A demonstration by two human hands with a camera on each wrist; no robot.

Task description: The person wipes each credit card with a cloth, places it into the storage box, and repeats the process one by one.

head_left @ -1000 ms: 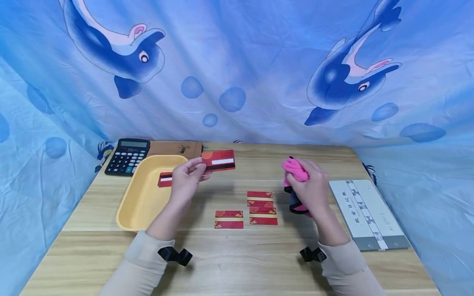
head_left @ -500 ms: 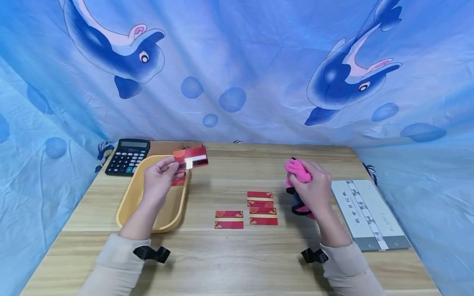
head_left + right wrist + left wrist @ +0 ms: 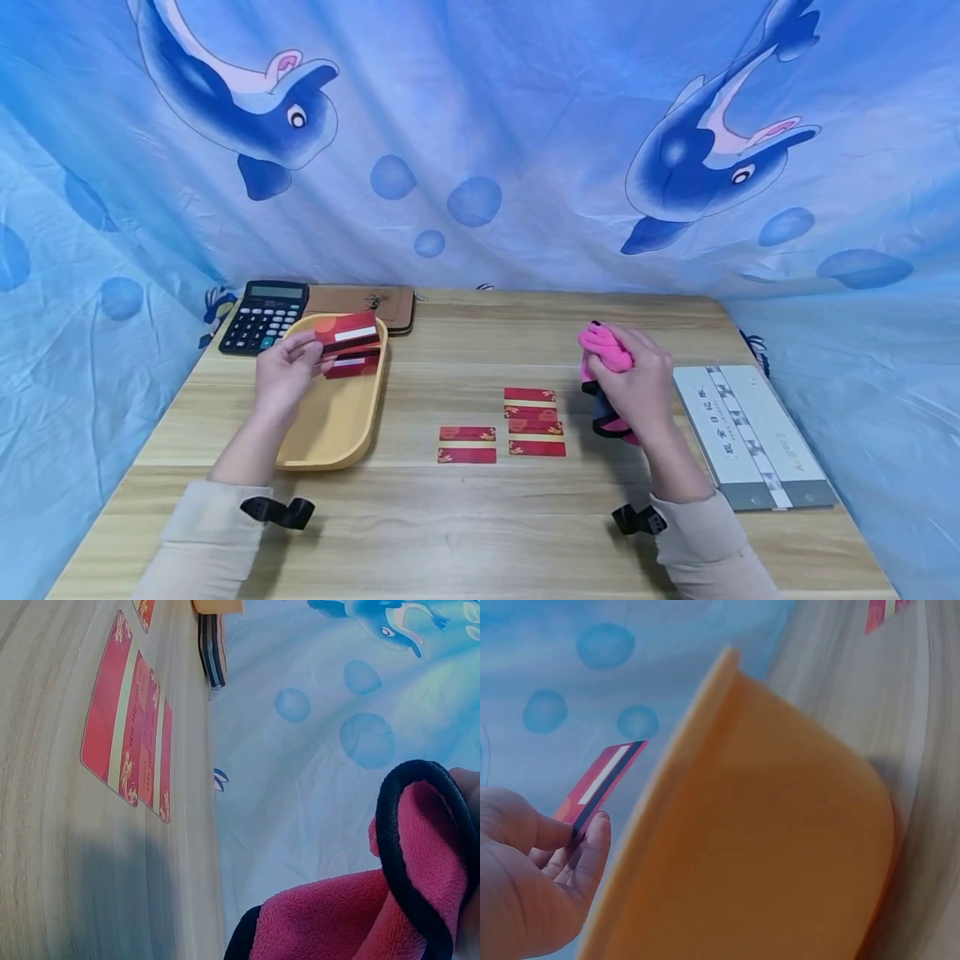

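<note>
My left hand [image 3: 285,375] pinches a red card [image 3: 347,330] by its edge, stripe side showing, above the yellow plastic basin [image 3: 367,429]. In the left wrist view the thumb and fingertips hold that card [image 3: 604,780] beyond the basin's rim. Another red card [image 3: 352,363] lies in the basin, partly overlapped by the held one. On the right, my right hand [image 3: 636,375] grips a bunched pink cloth [image 3: 604,348] with black edging, raised over the table; its folds fill the lower right of the right wrist view.
Three red-and-gold cards [image 3: 467,445] lie mid-table, two touching end to end. A black calculator [image 3: 264,318] and a brown wallet [image 3: 397,307] stand behind the basin. A grey-white book [image 3: 750,433] lies at the right. A blue dolphin curtain [image 3: 480,125] hangs behind.
My left hand has carried the red card leftward, from over the bare table to over the basin. The right hand with the pink cloth has shifted only slightly to the right.
</note>
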